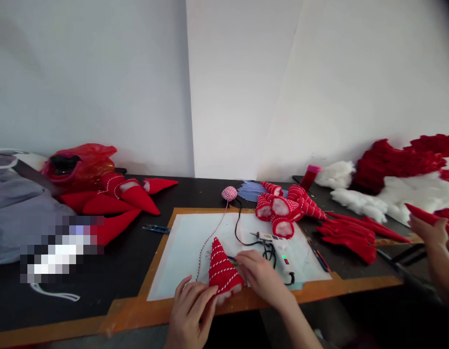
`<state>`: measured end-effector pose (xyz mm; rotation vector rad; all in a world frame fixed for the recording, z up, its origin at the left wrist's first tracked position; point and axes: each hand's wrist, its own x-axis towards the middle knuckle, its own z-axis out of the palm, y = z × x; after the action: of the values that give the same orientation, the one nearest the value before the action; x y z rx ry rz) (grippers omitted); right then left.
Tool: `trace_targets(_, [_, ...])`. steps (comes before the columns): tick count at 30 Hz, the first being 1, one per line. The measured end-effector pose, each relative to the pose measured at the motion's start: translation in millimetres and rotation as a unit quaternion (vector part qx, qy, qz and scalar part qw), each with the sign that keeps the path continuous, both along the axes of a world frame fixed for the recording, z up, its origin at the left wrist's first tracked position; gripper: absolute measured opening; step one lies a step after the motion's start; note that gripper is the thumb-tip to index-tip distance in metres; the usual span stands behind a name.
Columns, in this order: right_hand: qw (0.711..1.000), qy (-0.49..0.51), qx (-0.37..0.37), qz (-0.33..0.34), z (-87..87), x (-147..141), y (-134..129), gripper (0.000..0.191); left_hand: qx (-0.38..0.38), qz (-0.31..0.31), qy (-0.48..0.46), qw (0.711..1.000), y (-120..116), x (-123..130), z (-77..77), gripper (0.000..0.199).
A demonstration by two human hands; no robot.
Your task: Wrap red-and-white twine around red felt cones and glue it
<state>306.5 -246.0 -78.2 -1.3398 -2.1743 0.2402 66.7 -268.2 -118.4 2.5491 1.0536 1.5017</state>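
Note:
A red felt cone, wrapped in red-and-white twisted cord with white stuffing at its base, lies near the table's front edge. My left hand has its fingers closed on the cone's lower left side. At the cone's right side, my right hand pinches a thin dark-bluish tool whose kind I cannot make out. The cord runs from a ball of red-and-white cord behind, down toward my left hand. Right of the cone, a white glue gun with a green light rests on the white sheet.
Stuffed cord-wrapped cones are piled back right, beside flat red felt pieces. Plain red cones and blue thread snips lie left. White stuffing sits far right, near another person's hand holding a red cone.

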Motion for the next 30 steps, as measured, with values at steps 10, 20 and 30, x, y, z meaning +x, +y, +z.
trace_targets(10, [0.986, 0.081, -0.112, -0.090, -2.5, -17.4, 23.4, 0.052, 0.009, 0.007, -0.003, 1.000, 3.8, 3.8, 0.5, 0.028])
trace_targets(20, [0.799, 0.501, -0.314, -0.110, -1.2, -18.0, -59.2, 0.044, -0.040, 0.004, -0.028, 0.999, -6.9, 4.4, 5.2, 0.027])
trace_targets(30, [0.772, 0.475, -0.422, 0.005, -16.1, -49.5, -81.1, 0.065, -0.029, 0.022, -0.034, 0.999, -9.2, -3.1, 15.6, 0.034])
